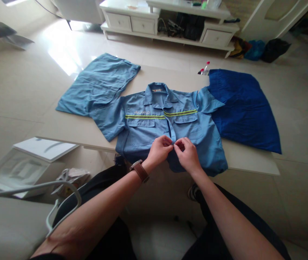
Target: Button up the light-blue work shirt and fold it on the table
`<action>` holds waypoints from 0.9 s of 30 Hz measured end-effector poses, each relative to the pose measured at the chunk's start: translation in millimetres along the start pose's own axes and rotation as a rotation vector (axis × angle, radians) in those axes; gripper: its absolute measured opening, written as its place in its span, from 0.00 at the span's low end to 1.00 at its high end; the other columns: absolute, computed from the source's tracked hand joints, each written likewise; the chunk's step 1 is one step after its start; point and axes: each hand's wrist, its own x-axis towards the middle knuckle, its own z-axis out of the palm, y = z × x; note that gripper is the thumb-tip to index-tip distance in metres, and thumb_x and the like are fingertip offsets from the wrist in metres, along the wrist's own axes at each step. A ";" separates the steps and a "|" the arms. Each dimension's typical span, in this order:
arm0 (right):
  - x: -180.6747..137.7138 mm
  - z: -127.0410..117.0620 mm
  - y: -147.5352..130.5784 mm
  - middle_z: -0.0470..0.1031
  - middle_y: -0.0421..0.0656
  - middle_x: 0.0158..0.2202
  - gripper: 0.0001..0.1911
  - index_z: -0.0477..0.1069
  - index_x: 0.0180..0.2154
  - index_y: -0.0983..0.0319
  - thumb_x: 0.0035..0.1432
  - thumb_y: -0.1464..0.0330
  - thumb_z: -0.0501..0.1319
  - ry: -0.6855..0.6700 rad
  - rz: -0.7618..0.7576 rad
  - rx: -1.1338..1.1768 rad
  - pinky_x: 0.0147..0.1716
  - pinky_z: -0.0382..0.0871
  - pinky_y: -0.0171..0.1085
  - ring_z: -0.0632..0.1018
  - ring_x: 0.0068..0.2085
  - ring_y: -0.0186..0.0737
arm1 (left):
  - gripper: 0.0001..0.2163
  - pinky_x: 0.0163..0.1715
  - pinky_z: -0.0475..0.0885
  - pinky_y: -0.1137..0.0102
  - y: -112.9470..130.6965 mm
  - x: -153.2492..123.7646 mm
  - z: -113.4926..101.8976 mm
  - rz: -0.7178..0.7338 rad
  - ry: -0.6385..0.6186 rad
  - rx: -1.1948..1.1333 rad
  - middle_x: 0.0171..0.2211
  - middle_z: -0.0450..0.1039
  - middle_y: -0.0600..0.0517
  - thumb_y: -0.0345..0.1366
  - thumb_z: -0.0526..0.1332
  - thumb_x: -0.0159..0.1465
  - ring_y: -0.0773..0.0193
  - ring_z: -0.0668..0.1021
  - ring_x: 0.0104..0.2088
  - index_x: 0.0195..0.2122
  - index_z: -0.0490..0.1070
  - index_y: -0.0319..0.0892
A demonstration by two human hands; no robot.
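A blue short-sleeved work shirt [143,133] with yellow-green stripes lies face up on the pale table, its collar pointing away from me and its hem over the near edge. My left hand [160,146] pinches the front placket low on the shirt. Just to its right, my right hand [185,151] pinches the same placket, fingertips almost touching those of the left. The front gapes a little above my hands, and the shirt looks joined near the chest. Any button between my fingertips is too small to make out.
Folded light blue cloth [96,85] lies at the table's left, dark blue cloth [246,108] at its right. Bottles with red caps [205,68] stand behind the table [170,74]. A white box [45,148] stands at lower left; a white cabinet [143,25] is beyond.
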 end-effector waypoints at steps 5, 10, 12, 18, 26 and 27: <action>-0.8 0.3 -0.8 0.70 0.41 0.32 0.07 0.66 0.30 0.57 0.62 0.69 0.59 -0.004 0.000 -0.006 0.35 0.69 0.39 0.74 0.33 0.41 | 0.05 0.31 0.69 0.74 1.4 -1.2 -0.2 0.019 0.002 0.021 0.28 0.76 0.54 0.26 0.65 0.55 0.67 0.77 0.30 0.33 0.72 0.39; -1.5 1.5 -0.5 0.70 0.41 0.33 0.06 0.66 0.31 0.57 0.62 0.70 0.58 -0.010 -0.015 -0.043 0.36 0.68 0.40 0.74 0.34 0.42 | 0.07 0.30 0.67 0.75 1.2 -2.0 -0.7 0.058 0.013 0.084 0.28 0.75 0.54 0.24 0.64 0.52 0.69 0.76 0.29 0.32 0.72 0.40; -1.9 1.8 -0.6 0.69 0.41 0.33 0.06 0.65 0.31 0.57 0.62 0.71 0.58 -0.012 -0.028 -0.063 0.37 0.67 0.40 0.74 0.34 0.42 | 0.08 0.30 0.66 0.75 2.6 -2.8 -1.0 0.066 0.012 0.090 0.28 0.75 0.55 0.23 0.63 0.52 0.69 0.75 0.29 0.32 0.71 0.40; -2.7 1.4 -1.4 0.69 0.41 0.33 0.07 0.63 0.32 0.56 0.64 0.71 0.56 -0.005 -0.066 -0.111 0.38 0.65 0.41 0.73 0.35 0.43 | 0.10 0.31 0.67 0.76 5.7 -3.9 -0.8 0.053 0.016 0.085 0.29 0.77 0.54 0.22 0.64 0.51 0.68 0.77 0.30 0.33 0.72 0.40; -1.9 2.2 0.6 0.68 0.42 0.34 0.06 0.62 0.33 0.56 0.64 0.71 0.54 0.000 -0.067 -0.114 0.38 0.64 0.41 0.73 0.36 0.45 | 0.04 0.30 0.70 0.74 -1.5 0.9 3.0 -0.039 0.010 -0.065 0.27 0.78 0.53 0.27 0.66 0.57 0.67 0.78 0.28 0.34 0.75 0.39; -1.9 2.2 0.8 0.68 0.42 0.34 0.06 0.62 0.33 0.56 0.64 0.71 0.54 0.001 -0.066 -0.115 0.38 0.64 0.41 0.73 0.36 0.45 | 0.04 0.30 0.70 0.74 -2.0 1.1 3.2 -0.041 0.008 -0.079 0.27 0.78 0.53 0.27 0.66 0.57 0.67 0.78 0.28 0.34 0.75 0.39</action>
